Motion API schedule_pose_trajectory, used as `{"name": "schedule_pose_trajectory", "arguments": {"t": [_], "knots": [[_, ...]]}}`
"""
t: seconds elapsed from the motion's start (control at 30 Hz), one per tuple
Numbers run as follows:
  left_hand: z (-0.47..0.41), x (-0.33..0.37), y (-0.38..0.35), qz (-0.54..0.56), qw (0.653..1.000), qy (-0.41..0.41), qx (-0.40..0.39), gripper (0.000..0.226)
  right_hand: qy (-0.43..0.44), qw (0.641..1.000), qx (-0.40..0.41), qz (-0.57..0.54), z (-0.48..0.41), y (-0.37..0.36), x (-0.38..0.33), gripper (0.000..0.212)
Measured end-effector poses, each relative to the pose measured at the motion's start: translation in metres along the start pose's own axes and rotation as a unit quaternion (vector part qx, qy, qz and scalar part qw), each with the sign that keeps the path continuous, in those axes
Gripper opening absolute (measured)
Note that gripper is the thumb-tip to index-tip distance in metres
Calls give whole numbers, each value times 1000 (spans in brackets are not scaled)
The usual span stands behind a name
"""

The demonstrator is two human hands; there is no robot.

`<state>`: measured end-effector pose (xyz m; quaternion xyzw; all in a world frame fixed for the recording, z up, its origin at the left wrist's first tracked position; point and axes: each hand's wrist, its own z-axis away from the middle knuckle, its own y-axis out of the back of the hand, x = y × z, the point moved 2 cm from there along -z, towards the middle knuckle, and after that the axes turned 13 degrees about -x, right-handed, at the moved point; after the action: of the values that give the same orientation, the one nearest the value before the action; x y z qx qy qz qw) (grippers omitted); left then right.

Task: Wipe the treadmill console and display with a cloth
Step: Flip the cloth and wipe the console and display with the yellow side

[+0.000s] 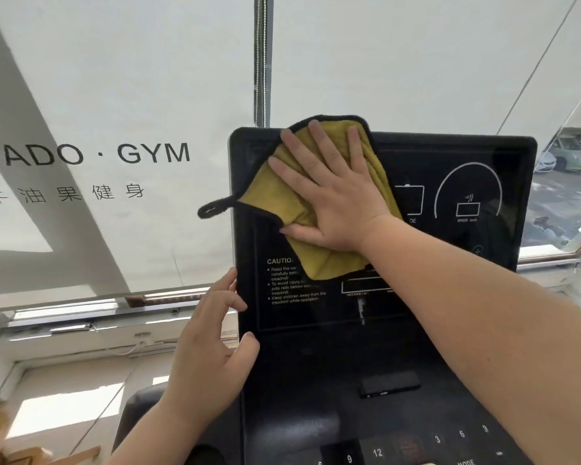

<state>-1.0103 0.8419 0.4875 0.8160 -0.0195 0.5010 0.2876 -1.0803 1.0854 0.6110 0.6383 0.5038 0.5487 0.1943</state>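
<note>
The yellow cloth [275, 203] lies on the upper left of the treadmill display [467, 196], pinned flat under the right hand [336, 199], whose grip is apart: fingers straight and spread, palm pressing, nothing curled round the fabric. The left hand [208, 347] rests at the console's left edge, its grip loose, fingers lightly bent against the rim and thumb on the front face. Since the cloth is only pressed and not clutched, a fast sweep could let it bunch or slide out from under the palm, and its top corner already overhangs the display's upper edge. A hard push may also rock the panel if the left hand slackens, and a later pass over the number keys [376, 453] could press one. The cloth's long axis runs roughly up and down the panel, from the top edge to beside the caution label [292, 283], while its black hanging loop [215, 209] points left, past the console's side
</note>
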Motion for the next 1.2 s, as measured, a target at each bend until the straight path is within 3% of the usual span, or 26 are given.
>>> {"name": "schedule_pose_trajectory", "arguments": {"t": [0.1,0.2,0.43,0.67,0.73,0.83,0.93,1.03,1.2], "knots": [[5,2,-1,14,1000,9,-1,45,-102,994,-22,-38,5,3,18,101],[9,2,-2,13,1000,8,-3,48,-132,989,-37,-51,6,4,-7,110],[13,-1,-1,19,1000,16,4,41,-8,999,-20,-50,35,-25,-88,102],[11,-3,-6,9,999,42,7,26,71,997,-32,-10,60,-38,-68,93],[13,-3,-6,19,999,49,0,24,36,999,-28,-11,57,-33,-45,92],[20,-6,-7,32,998,48,-29,26,-95,993,-25,-66,37,-16,-25,95],[26,-8,-5,35,997,48,-42,29,-168,979,-19,-113,22,-8,-41,98],[32,-8,-1,42,998,51,-12,34,-149,981,-13,-120,29,-15,-73,99],[37,-3,-3,57,990,68,109,55,-108,982,-60,-144,78,-47,-140,99]]}}
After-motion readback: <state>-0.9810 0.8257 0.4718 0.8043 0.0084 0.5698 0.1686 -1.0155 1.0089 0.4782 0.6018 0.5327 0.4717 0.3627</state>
